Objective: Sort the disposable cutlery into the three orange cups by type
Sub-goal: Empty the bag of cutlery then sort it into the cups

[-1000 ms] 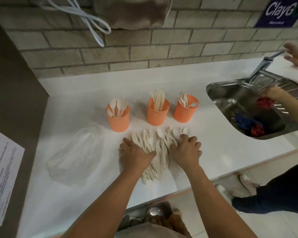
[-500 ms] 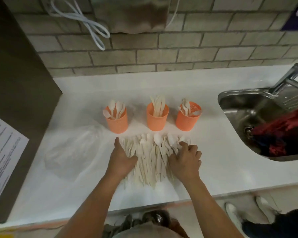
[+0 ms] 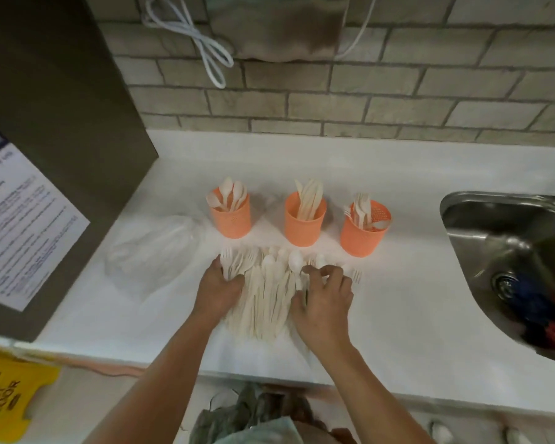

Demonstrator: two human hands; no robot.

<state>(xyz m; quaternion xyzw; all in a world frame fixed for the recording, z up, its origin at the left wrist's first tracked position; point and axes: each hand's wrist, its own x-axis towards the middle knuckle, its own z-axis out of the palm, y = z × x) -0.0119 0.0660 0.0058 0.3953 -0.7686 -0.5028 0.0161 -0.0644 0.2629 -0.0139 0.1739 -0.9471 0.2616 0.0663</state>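
Note:
Three orange cups stand in a row on the white counter [image 3: 414, 315]: the left cup [image 3: 230, 217] holds spoons, the middle cup [image 3: 305, 224] holds knives, the right cup [image 3: 364, 233] holds forks. In front of them lies a fanned pile of cream disposable cutlery [image 3: 266, 293]. My left hand [image 3: 220, 291] rests flat on the pile's left side. My right hand [image 3: 326, 298] sits on the right side, its curled fingers pinching a spoon handle [image 3: 297, 267].
A crumpled clear plastic bag [image 3: 154, 251] lies left of the pile. A steel sink [image 3: 510, 261] with coloured cloths is at the right. A dark cabinet with a paper notice [image 3: 20, 225] stands at the left. A yellow wet-floor sign [image 3: 10, 392] stands below.
The view shifted left. My hands spread the pile into a fan, and my right fingers have curled round a spoon at the pile's top right.

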